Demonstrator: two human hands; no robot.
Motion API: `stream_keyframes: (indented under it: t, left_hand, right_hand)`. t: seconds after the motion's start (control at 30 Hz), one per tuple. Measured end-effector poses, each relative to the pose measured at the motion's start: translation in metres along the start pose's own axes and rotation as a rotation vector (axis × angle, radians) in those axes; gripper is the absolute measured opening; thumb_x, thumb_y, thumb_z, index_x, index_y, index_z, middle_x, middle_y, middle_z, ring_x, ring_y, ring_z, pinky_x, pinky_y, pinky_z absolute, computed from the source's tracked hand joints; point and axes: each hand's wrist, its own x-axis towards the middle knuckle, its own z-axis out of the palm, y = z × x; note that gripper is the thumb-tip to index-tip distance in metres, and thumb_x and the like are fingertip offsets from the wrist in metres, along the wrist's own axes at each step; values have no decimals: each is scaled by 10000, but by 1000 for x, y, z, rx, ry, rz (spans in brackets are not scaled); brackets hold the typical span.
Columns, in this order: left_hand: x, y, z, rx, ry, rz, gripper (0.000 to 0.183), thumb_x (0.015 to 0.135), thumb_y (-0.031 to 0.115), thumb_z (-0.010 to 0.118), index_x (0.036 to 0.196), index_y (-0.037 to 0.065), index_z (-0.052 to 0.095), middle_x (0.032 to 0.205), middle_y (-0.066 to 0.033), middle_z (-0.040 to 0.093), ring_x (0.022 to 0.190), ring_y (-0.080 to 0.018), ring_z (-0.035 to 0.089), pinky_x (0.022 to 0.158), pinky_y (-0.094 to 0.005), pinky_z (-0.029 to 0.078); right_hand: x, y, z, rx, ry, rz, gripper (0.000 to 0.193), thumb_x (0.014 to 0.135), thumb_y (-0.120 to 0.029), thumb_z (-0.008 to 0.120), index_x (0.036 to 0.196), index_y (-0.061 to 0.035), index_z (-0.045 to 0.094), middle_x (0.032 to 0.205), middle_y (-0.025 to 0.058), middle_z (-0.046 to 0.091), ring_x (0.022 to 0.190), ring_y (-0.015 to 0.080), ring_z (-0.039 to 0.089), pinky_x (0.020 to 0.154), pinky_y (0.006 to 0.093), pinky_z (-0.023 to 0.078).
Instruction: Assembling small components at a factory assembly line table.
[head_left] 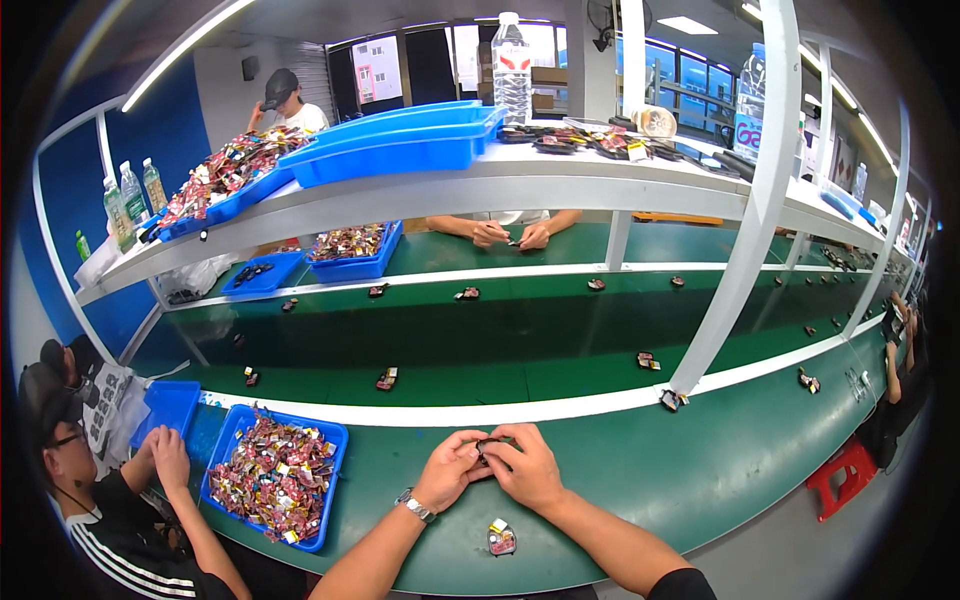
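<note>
Two hands meet at lower centre, both grasping: the left hand (450, 472) steadies a black piece (484, 452) in its fingertips, the right hand (526, 470) pinches it from the other side. We can't make out its details; fingers cover most of it. Held close over the bench (640, 490), probably so both thumbs can get at something this small. Just below, at bottom centre, one unit (502, 540) lies on the bench between the forearms, within easy reach, we'd judge.

At lower left, a blue bin (338, 475) stands heaped with parts (270, 480), likely placed to be handy for the left side; it's near the left forearm, so that elbow gets less room. More room rightward: the bench runs on toward the red stool (845, 465). Above the hands, the white rail (480, 415) edges the bench, and a post (735, 255) rises at right; both would limit a forward reach. Past the rail, units sit spaced along the green belt (520, 370), presumably to avoid bumping. Co-worker's hands (168, 460) are beyond the bin, far left, well apart.
</note>
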Motion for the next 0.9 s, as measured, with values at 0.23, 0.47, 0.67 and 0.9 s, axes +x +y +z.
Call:
stream_keyframes:
  t: [0.23,0.47,0.67,0.9]
  left_hand:
    - [-2,-1,-3,13,7,-15,277,1015,58,466,1291,32,472,1192,-94,623,1105,-184,620,969,-368,531]
    - [1,-2,-1,36,22,-32,264,1015,53,460,1278,34,479,1190,-88,626,1102,-176,622,948,-349,541]
    - [1,-2,4,84,52,-29,261,1012,43,454,1271,31,484,1178,-89,635,1096,-166,623,940,-333,550]
    - [-1,-1,7,137,60,5,243,1009,63,486,1248,24,511,1167,-79,639,1063,-146,630,900,-314,561]
  right_hand:
    - [1,0,1,-37,-47,-70,200,718,-14,743,904,-69,690,957,57,637,876,248,610,734,338,530]
    - [-2,5,2,-102,-71,-72,204,723,-18,738,917,-54,683,957,61,638,865,250,612,761,348,529]
    - [-4,6,3,-161,-68,-79,187,727,-34,744,903,-58,686,926,55,625,832,240,609,711,337,534]
    - [-6,5,3,-177,-54,-79,179,735,-42,739,906,-61,690,924,53,622,830,238,609,695,332,536]
